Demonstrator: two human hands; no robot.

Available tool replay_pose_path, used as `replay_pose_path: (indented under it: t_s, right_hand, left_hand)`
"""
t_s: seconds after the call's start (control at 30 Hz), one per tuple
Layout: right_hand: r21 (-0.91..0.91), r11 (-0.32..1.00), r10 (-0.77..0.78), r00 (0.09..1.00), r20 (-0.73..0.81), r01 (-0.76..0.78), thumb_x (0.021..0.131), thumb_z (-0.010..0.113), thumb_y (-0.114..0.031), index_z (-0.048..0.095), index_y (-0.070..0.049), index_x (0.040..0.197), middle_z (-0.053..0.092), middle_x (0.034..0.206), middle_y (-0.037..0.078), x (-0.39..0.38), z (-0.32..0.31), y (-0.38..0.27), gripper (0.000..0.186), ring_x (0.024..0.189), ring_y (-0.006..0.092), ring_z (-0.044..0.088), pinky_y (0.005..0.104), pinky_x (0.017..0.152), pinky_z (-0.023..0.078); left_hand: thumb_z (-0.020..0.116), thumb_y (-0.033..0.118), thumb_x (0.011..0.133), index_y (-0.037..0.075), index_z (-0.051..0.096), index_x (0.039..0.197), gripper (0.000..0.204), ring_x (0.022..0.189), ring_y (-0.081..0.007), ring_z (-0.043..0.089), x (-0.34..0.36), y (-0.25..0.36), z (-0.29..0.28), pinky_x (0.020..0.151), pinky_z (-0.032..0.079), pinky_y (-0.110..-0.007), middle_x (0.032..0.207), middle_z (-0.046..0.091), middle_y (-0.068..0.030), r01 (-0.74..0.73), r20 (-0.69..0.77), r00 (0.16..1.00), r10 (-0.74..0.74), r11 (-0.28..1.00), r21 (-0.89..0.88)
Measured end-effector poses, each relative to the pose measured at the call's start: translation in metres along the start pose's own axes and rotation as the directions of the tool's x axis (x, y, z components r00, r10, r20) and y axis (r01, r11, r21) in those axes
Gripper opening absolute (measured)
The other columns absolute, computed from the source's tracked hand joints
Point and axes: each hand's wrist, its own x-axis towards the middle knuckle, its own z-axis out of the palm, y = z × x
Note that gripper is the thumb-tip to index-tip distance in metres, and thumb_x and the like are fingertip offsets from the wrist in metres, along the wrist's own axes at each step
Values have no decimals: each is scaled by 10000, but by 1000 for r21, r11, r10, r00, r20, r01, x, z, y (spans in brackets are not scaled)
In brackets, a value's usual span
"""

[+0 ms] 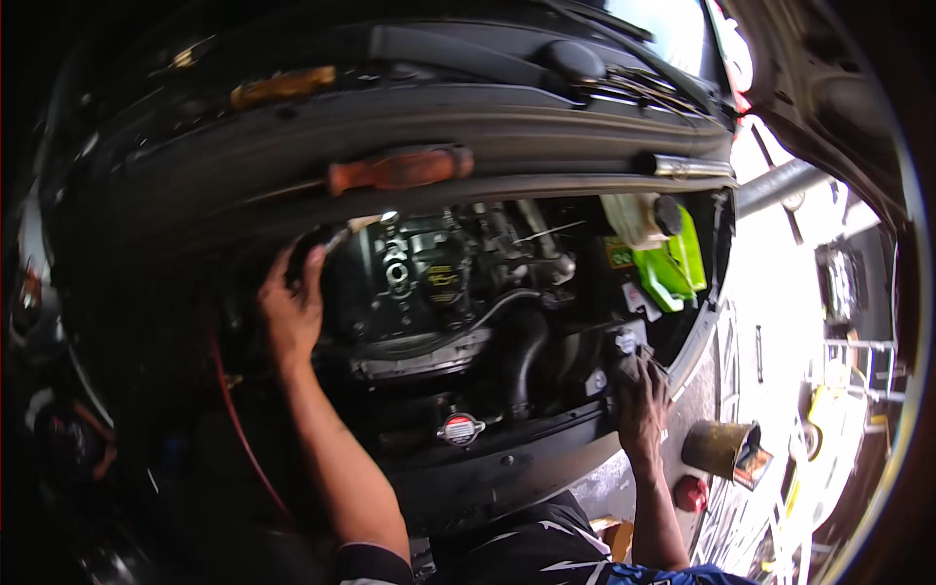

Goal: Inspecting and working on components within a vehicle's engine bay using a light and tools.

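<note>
An open car engine bay fills the head view, its black engine cover (429, 283) in the middle. My left hand (292, 292) grips a dark-handled tool (327, 239) with a pale tip at the cover's upper left. At the bay's right, my right hand (643, 400) has its fingers curled over something dark beside a small silver fitting (626, 341); what it holds is hard to make out. A silver radiator cap (460, 429) sits between my forearms. Above the engine, an orange-handled screwdriver (400, 169) lies on the dark ledge.
A metal tube (682, 166) lies along the ledge. Bright green cloth or plastic (687, 249) sits by a translucent reservoir (634, 214). A red hose (234, 409) runs down the left. Outside at right are a bucket (710, 448) and a red object (690, 493). The hood (819, 97) curves overhead.
</note>
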Motion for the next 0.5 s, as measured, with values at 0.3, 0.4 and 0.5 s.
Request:
replay_pose_path:
  t_s: [0.3,0.4,0.5]
  right_hand:
    - [223,913,-261,909,-324,342,957,673,-157,546,-31,1436,635,1333,184,56,-16,-73,512,1208,377,602,478,1059,449]
    - [130,772,-556,761,-335,622,881,731,-150,580,-79,1421,628,1368,164,112,-8,-164,566,1229,357,600,494,1085,430]
    - [-8,672,-715,645,-271,741,876,719,-160,616,-165,1414,578,1459,164,167,30,-262,547,1320,336,548,474,1157,369]
  left_hand:
    - [706,405,989,94,705,1277,424,671,-120,548,0,-6,3,635,447,-310,816,673,-103,71,-78,995,-69,997,13]
    - [689,500,978,161,721,1268,448,481,-137,507,2,-10,1,512,404,-342,633,633,-91,59,-119,992,-49,995,83]
    - [666,529,978,191,728,1248,436,520,-218,619,2,-9,0,559,478,-364,639,659,-107,53,-161,986,-31,989,136]
